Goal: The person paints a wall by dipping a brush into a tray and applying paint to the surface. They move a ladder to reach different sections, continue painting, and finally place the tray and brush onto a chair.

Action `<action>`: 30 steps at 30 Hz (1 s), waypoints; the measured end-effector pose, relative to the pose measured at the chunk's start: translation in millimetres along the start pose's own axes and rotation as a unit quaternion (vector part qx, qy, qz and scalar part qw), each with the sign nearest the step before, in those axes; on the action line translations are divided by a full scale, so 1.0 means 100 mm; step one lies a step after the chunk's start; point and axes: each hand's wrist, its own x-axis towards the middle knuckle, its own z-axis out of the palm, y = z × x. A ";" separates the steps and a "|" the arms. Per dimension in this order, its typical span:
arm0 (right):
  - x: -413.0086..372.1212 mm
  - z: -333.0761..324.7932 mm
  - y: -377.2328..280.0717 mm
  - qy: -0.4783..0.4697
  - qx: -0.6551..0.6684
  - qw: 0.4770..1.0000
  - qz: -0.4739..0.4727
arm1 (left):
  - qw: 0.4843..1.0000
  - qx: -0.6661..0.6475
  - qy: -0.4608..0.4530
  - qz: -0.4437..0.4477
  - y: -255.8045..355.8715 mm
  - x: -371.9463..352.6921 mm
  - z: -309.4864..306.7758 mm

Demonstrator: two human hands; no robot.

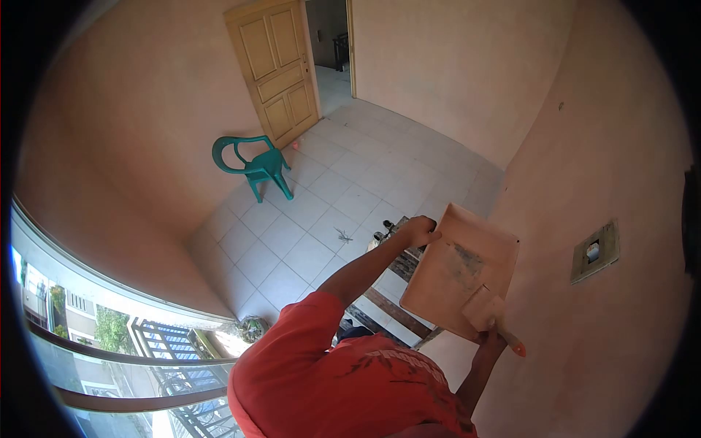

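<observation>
My left hand (422, 231) is closed on the upper left edge of a paint tray (431, 281). Salmon-coloured paint coats the tray, with a dark grey patch near its middle. At the tray's lower right end, my right hand (491, 342) is closed around a wide paintbrush (483, 309). Its bristles are covered in the same salmon colour and lie over the tray; the orange-tipped handle points right towards the wall. Part of the right hand's grip is hidden behind the brush and tray.
Beside the tray, the right wall (591, 168) carries a switch box (595, 252). Below me is a wooden structure (394, 306), partly hidden. A green plastic chair (266, 162) stands on the tiled floor (321, 197) near an open door (274, 69). A window (124, 350) curves along the left.
</observation>
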 end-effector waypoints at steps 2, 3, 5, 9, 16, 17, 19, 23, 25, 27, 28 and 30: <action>0.04 -0.02 -0.03 0.005 -0.002 1.000 0.005 | 1.000 0.010 -0.013 -0.010 0.02 0.00 -0.02; 0.05 -0.03 -0.12 -0.012 0.000 1.000 0.004 | 0.999 0.021 -0.024 -0.019 0.02 0.02 -0.03; 0.13 -0.05 -0.23 -0.030 0.002 1.000 0.004 | 0.999 0.016 -0.022 -0.023 0.01 0.02 -0.02; 0.32 -0.06 -0.37 -0.017 0.114 0.990 -0.074 | 0.999 0.006 -0.016 -0.031 0.02 0.02 -0.02; 0.47 0.13 -0.42 -0.026 0.066 0.996 -0.058 | 1.000 0.002 -0.013 -0.018 0.02 0.02 -0.02; 0.49 0.14 -0.46 -0.025 0.066 0.996 -0.057 | 1.000 -0.003 -0.009 -0.009 0.03 0.02 -0.03; 0.54 0.11 -0.51 -0.002 0.063 0.994 -0.088 | 1.000 -0.009 -0.010 -0.003 0.01 0.00 -0.03; 0.65 0.09 -0.44 0.034 0.083 0.988 -0.126 | 1.000 -0.001 -0.013 -0.010 -0.01 0.03 -0.01; 0.66 0.08 -0.40 -0.011 0.042 0.996 -0.077 | 1.000 0.004 -0.016 -0.015 -0.02 0.04 0.00; 0.61 0.10 -0.38 0.004 0.038 0.993 -0.114 | 1.000 -0.006 -0.015 -0.009 -0.02 0.04 0.00; 0.58 0.12 -0.38 0.018 0.035 0.988 -0.151 | 1.000 -0.007 -0.017 -0.009 -0.02 0.04 0.00; 0.56 0.12 -0.34 0.023 0.110 0.985 -0.128 | 1.000 -0.009 -0.010 -0.009 -0.02 0.04 0.01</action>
